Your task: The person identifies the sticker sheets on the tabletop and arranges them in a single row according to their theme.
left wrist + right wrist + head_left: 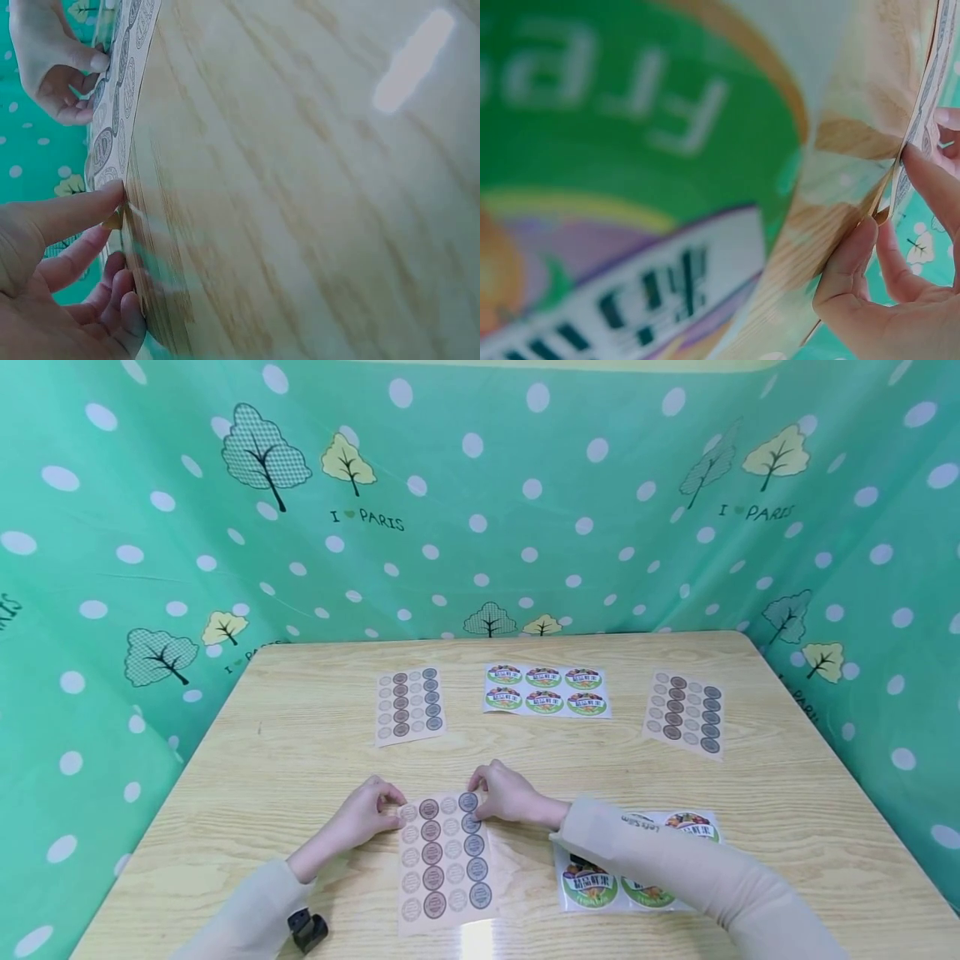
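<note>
A sheet of round stickers (444, 868), in columns of pale, brown and grey circles, lies at the front of the table. My left hand (367, 812) pinches its far left corner between thumb and fingers. At the far right corner, my right hand (510, 792) grips the edge, its thumb over the grey stickers. In the left wrist view the left thumb (82, 214) lies on the sheet's edge, with the fingers curled below. The right wrist view has the right hand (900, 300) at the sheet's edge (915, 142).
A fruit-label sticker sheet (592, 893) lies partly under the right sleeve (667, 856). Farther back are two more round-sticker sheets, one left (410, 706) and one right (684, 714), with a fruit-label sheet (546, 691) between them. A patterned green curtain (480, 527) hangs behind the table.
</note>
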Available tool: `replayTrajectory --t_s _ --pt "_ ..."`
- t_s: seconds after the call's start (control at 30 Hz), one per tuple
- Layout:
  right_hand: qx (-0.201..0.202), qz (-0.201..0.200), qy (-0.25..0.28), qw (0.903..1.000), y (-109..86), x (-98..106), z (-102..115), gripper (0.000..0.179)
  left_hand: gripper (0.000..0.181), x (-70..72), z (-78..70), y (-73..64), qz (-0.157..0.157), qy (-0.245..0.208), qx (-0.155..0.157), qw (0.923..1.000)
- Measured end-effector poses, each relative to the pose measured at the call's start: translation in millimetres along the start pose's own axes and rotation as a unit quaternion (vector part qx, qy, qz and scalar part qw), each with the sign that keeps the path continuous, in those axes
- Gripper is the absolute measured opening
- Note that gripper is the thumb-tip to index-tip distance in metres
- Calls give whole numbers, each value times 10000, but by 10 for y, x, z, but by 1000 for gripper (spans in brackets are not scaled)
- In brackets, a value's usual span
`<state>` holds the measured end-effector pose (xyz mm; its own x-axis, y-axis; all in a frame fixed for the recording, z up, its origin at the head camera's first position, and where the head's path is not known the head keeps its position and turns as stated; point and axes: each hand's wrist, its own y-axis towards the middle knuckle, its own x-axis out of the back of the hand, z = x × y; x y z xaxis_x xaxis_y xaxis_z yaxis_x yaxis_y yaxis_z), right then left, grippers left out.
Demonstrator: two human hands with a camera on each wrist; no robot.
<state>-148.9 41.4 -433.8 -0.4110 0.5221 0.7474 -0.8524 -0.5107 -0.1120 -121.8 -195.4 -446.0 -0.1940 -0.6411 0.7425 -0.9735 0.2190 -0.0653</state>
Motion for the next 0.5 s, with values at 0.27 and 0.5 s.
replayTrajectory --t_s 0.27,0.5 --pt "-48 -9 -45 10000 9 -14 2 39 14 1 32 16 168 -375 -87 9991" --pt "-80 -62 21 9999 -3 3 3 37 17 12 69 35 377 -1122 -178 9928"
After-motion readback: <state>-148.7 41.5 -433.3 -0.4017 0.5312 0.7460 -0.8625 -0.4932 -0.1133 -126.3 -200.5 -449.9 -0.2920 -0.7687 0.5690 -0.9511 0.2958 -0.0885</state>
